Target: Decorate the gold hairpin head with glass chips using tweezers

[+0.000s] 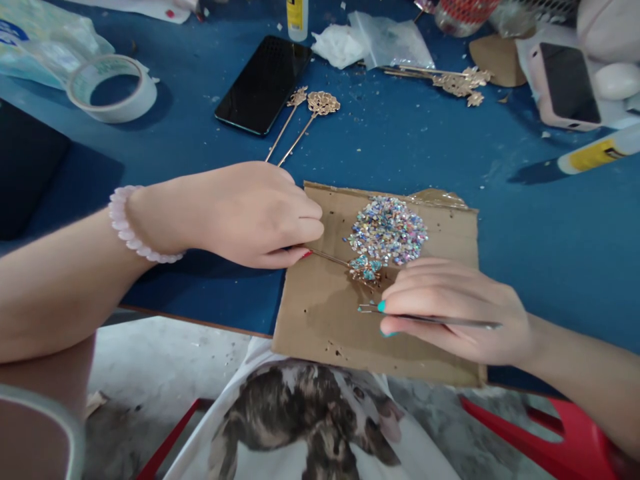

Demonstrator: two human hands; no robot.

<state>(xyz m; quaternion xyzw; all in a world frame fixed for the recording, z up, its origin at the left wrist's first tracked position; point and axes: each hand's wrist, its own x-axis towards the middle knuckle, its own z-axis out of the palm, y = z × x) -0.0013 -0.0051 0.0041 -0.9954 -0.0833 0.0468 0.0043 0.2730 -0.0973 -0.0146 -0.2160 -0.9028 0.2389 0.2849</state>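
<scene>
My left hand (255, 217) pinches the thin metal stem of a hairpin (365, 268), whose ornate head carries turquoise chips. That head lies over a piece of brown cardboard (315, 327), just below a round heap of shiny multicoloured chips (387, 230). My right hand (450, 307) grips metal tweezers (440, 321) between thumb and fingers. The tweezer tips point left, a little below the hairpin's head and apart from it. A tiny bit seems to sit at the tips, too small to make out.
Two gold hairpins (323, 103) lie beyond my left hand, beside a black phone (263, 87). A tape roll (113, 90) sits at the upper left. More gold hairpins (460, 81), a pink-white device (565, 87) and a glue tube (600, 152) are at the right. The table's front edge runs below the cardboard.
</scene>
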